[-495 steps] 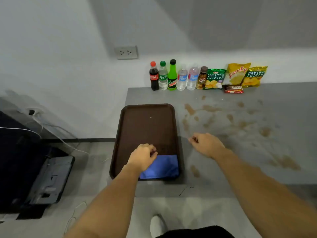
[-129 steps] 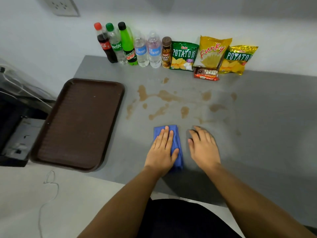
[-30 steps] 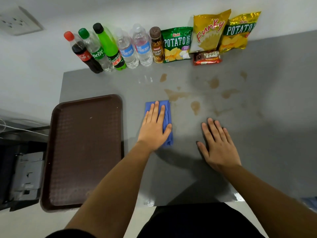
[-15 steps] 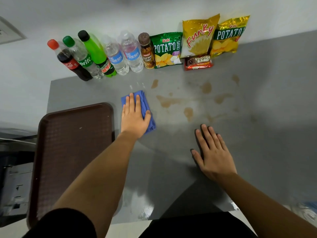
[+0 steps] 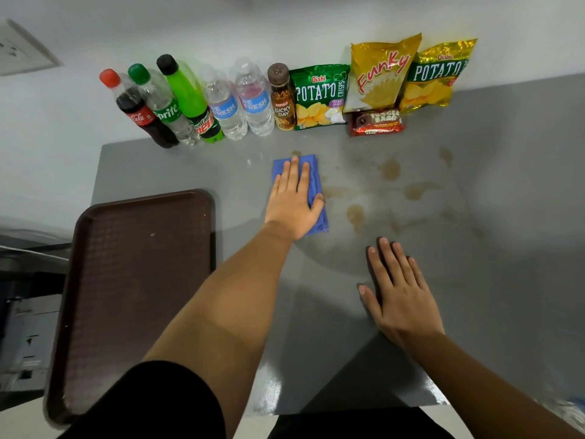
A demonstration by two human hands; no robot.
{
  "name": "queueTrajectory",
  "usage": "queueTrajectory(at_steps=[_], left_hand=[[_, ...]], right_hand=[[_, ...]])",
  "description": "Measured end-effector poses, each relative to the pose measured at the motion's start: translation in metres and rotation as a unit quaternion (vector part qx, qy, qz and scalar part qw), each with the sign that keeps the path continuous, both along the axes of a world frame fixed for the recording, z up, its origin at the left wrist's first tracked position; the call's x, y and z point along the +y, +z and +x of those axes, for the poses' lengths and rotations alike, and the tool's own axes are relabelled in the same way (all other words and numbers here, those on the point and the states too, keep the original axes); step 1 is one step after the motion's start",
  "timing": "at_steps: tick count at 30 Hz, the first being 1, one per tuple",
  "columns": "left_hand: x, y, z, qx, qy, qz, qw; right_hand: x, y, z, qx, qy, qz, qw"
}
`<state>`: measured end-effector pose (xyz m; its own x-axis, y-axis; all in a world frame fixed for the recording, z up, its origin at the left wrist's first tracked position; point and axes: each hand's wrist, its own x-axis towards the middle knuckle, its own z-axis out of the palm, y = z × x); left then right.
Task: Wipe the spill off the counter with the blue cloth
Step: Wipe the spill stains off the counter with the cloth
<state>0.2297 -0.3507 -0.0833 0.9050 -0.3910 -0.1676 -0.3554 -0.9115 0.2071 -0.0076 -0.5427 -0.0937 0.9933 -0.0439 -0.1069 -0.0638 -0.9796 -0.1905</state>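
Observation:
My left hand (image 5: 292,204) lies flat on the folded blue cloth (image 5: 316,185), pressing it onto the grey counter (image 5: 506,248) near its far middle. Most of the cloth is under the palm and fingers; its right edge and top corners show. Brown spill patches (image 5: 389,169) spread over the counter to the right of the cloth, with a faint one (image 5: 354,213) just beside it. My right hand (image 5: 397,293) rests palm down with fingers spread on the counter, nearer to me and empty.
A dark brown tray (image 5: 133,280) lies at the counter's left end. Several drink bottles (image 5: 202,103) stand along the back wall, with chip bags (image 5: 383,71) and a red snack pack (image 5: 376,122) to their right. The counter's front edge is close to my body.
My left hand has slid the cloth to the right, over the spill patch near the back, which no longer shows. My right hand stays planted on the counter.

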Motion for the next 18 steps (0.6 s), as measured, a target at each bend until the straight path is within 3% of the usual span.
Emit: queueTrajectory(at_steps=[8, 13, 18], left_hand=[[0.064, -0.001, -0.069, -0.032, 0.014, -0.024, 0.999], [0.088, 0.003, -0.009, -0.022, 0.030, -0.020, 0.999], [0.053, 0.003, 0.046, -0.013, 0.043, 0.008, 0.999]], right_hand=[[-0.002, 0.001, 0.000, 0.013, 0.005, -0.013, 1.000], [-0.001, 0.000, 0.000, 0.013, 0.002, -0.017, 1.000], [-0.002, -0.006, 0.000, 0.005, -0.002, -0.019, 1.000]])
